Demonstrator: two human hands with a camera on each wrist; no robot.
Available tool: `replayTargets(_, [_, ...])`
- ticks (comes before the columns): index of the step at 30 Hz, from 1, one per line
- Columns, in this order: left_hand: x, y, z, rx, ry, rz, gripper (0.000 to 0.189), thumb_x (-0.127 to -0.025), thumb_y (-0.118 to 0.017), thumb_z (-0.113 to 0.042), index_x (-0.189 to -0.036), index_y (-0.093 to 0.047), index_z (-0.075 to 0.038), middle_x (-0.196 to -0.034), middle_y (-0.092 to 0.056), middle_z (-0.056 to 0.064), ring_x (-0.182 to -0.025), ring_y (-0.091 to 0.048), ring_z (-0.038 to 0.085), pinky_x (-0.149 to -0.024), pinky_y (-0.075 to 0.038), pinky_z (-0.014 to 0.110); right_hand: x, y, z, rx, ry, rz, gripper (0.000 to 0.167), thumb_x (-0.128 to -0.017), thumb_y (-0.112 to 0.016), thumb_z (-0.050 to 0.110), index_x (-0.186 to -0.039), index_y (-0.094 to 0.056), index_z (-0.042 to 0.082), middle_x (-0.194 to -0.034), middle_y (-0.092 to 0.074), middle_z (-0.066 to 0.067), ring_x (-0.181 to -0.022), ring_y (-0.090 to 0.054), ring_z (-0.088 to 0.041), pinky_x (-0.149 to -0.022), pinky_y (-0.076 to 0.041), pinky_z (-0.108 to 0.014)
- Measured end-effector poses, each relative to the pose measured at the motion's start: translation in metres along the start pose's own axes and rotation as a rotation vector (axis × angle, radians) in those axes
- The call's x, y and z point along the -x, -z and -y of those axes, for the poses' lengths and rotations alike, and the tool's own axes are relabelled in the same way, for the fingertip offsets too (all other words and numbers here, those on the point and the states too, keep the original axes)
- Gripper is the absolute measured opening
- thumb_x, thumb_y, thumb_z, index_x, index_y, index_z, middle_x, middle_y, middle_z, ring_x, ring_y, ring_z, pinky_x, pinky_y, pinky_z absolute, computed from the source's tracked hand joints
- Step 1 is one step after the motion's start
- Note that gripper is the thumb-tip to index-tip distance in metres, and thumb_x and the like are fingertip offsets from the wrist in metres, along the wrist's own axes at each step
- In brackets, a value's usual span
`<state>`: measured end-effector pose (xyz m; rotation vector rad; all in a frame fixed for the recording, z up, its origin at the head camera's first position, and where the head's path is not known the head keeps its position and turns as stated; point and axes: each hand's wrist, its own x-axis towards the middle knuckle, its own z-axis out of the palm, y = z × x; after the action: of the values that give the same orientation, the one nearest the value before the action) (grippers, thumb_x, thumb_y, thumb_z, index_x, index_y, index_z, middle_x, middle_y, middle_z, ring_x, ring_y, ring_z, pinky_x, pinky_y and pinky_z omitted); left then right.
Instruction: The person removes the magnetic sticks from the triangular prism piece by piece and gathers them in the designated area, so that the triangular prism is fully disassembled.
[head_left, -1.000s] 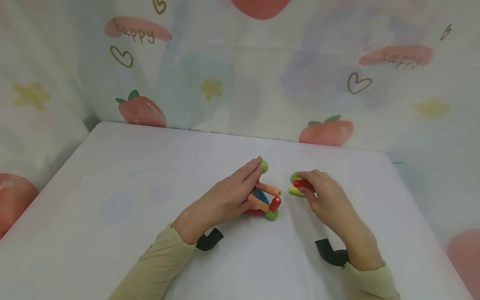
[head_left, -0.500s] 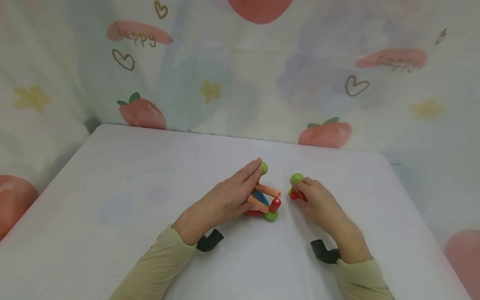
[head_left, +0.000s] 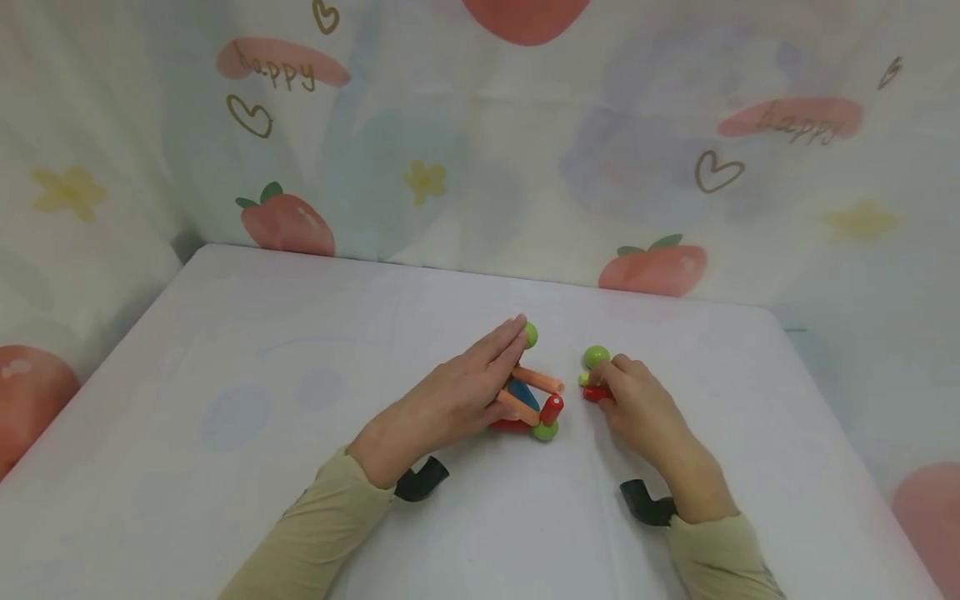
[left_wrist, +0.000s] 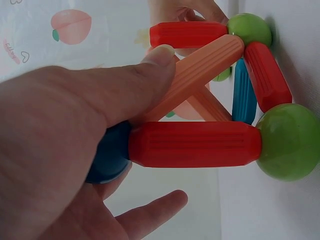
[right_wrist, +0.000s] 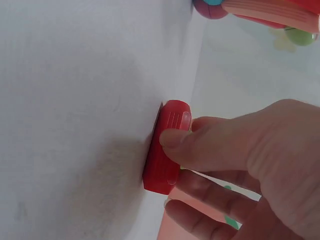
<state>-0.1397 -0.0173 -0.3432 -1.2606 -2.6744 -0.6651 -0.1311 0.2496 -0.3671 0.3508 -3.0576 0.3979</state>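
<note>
My left hand (head_left: 450,400) holds a frame of ribbed sticks and balls, its fingers stretched along the far side. In the left wrist view the thumb lies on an orange stick (left_wrist: 205,67), beside a blue ball (left_wrist: 111,157). A red stick (left_wrist: 195,144) joins that ball to a green ball (left_wrist: 289,142). Another red stick (head_left: 551,409) juts up at the frame's right corner. My right hand (head_left: 648,421) pinches a loose red stick (right_wrist: 167,155) low against the table. Just behind it are a yellow-green stick (head_left: 583,379), mostly covered, and a loose green ball (head_left: 596,357).
The white table (head_left: 480,533) ends at a patterned cloth backdrop (head_left: 495,167) behind and at the left. Black curved pieces, one by the left wrist (head_left: 423,479) and one by the right wrist (head_left: 647,503), sit close to the tabletop.
My right hand has brought the red stick down and nearer, in front of the yellow-green stick. The loose green ball, earlier partly behind the fingers, shows fully. My left hand stays put.
</note>
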Motion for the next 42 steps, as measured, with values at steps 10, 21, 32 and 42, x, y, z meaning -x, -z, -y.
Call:
replayTargets(10, [0.001, 0.001, 0.001, 0.003, 0.013, 0.01, 0.085, -0.09, -0.07, -0.033, -0.156, -0.026, -0.002, -0.165, -0.022, 0.008, -0.154, -0.02, 0.018, -0.109, -0.045, 0.03, -0.002, -0.002, -0.001, 0.03, -0.005, -0.064, 0.021, -0.081, -0.075, -0.006, -0.099, -0.069, 0.004, -0.094, -0.061, -0.011, -0.09, -0.054, -0.029, -0.081, -0.055, -0.045])
replayTargets(21, [0.0, 0.001, 0.0, -0.006, -0.011, -0.014, 0.084, -0.09, -0.071, -0.031, -0.155, -0.028, -0.001, -0.164, -0.024, 0.009, -0.153, -0.021, 0.019, -0.109, -0.044, 0.03, 0.002, 0.01, 0.007, -0.057, 0.001, -0.051, 0.025, -0.081, -0.075, -0.005, -0.104, -0.069, 0.006, -0.102, -0.062, -0.013, -0.098, -0.057, -0.031, -0.086, -0.058, -0.048])
replayTargets(32, [0.001, 0.001, 0.0, -0.005, 0.016, 0.016, 0.083, -0.09, -0.072, -0.028, -0.155, -0.027, 0.0, -0.166, -0.02, 0.009, -0.154, -0.02, 0.021, -0.109, -0.044, 0.03, 0.008, 0.022, 0.021, -0.219, 0.154, 0.059, 0.028, -0.085, -0.074, 0.002, -0.112, -0.066, 0.007, -0.108, -0.066, -0.008, -0.104, -0.064, -0.029, -0.09, -0.057, -0.049])
replayTargets(42, [0.002, 0.001, 0.0, -0.019, 0.006, 0.004, 0.088, -0.088, -0.074, -0.029, -0.155, -0.025, 0.0, -0.166, -0.02, 0.01, -0.154, -0.021, 0.022, -0.11, -0.043, 0.03, 0.01, 0.016, 0.026, -0.314, 0.248, 0.11, 0.019, -0.086, -0.076, 0.016, -0.103, -0.067, 0.02, -0.098, -0.064, 0.01, -0.1, -0.063, -0.02, -0.086, -0.054, -0.04])
